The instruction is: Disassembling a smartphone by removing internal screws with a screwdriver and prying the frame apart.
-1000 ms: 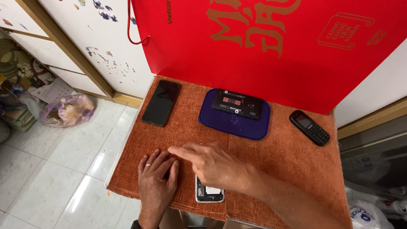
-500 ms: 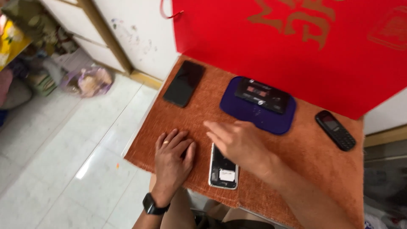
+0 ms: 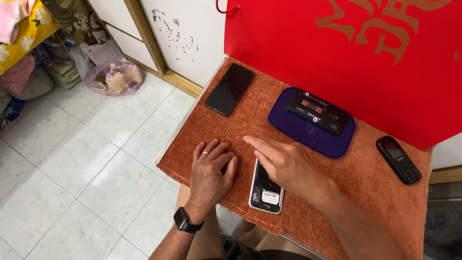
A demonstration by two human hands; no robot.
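Observation:
My left hand [image 3: 210, 172] lies flat, palm down, on the orange cloth [image 3: 240, 125], with a ring on one finger and a black watch on the wrist. My right hand [image 3: 284, 163] rests with fingers spread over the top of an opened phone [image 3: 265, 194] that lies back-up with its cover off and its inner parts showing. The index finger points left across the cloth. Neither hand grips anything that I can see.
A black smartphone [image 3: 229, 89] lies at the cloth's far left. A dark device [image 3: 316, 110] sits on a blue pad [image 3: 308, 131]. A small black keypad phone [image 3: 398, 159] lies at the right. A red bag [image 3: 346, 53] stands behind. Tiled floor lies to the left.
The view has shifted a little; both hands stay on the cloth in nearly the same pose, the right still over the opened phone.

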